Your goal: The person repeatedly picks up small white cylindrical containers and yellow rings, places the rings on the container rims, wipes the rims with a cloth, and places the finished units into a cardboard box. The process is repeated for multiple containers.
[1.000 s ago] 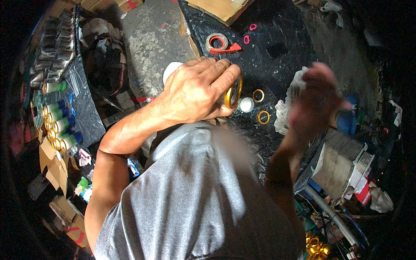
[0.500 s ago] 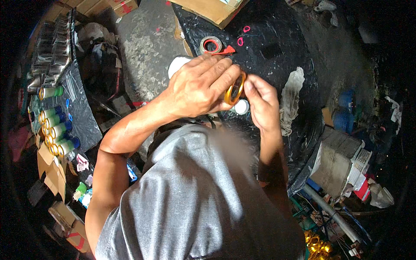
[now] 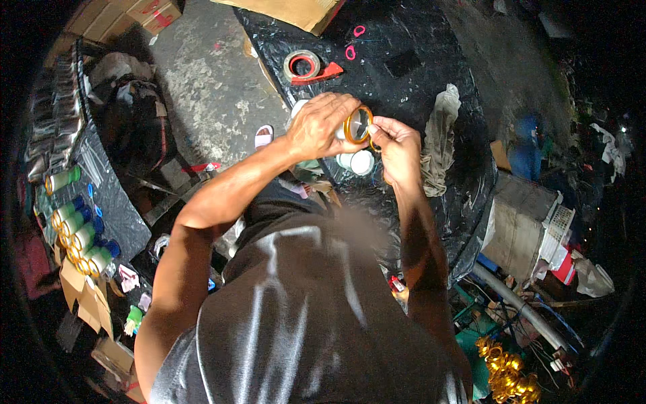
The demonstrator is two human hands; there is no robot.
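My left hand (image 3: 319,126) is wrapped round a pale cylinder whose body is mostly hidden behind the fingers. A gold ring (image 3: 347,129) rims its right-hand end, which looks open or clear. My right hand (image 3: 401,149) is closed in a pinch with thumb and fingers at the right edge of that rim, where a bit of gold shows between them. Just below the hands, a white round-topped container (image 3: 362,163) stands on the black-covered table (image 3: 431,60). Beyond the left hand lies a roll of tape (image 3: 302,65) with a red dispenser (image 3: 323,74).
Two pink loops (image 3: 350,52) and a crumpled pale cloth (image 3: 441,135) lie on the table. A cardboard box (image 3: 289,10) sits at its far edge. Several gold-ended cylinders (image 3: 84,236) are stacked at the left. Gold rings (image 3: 508,374) lie in a heap at lower right.
The gold rim has turned so its opening faces me more. My right hand has moved in closer to it. The whole view has shifted, showing more of the white container.
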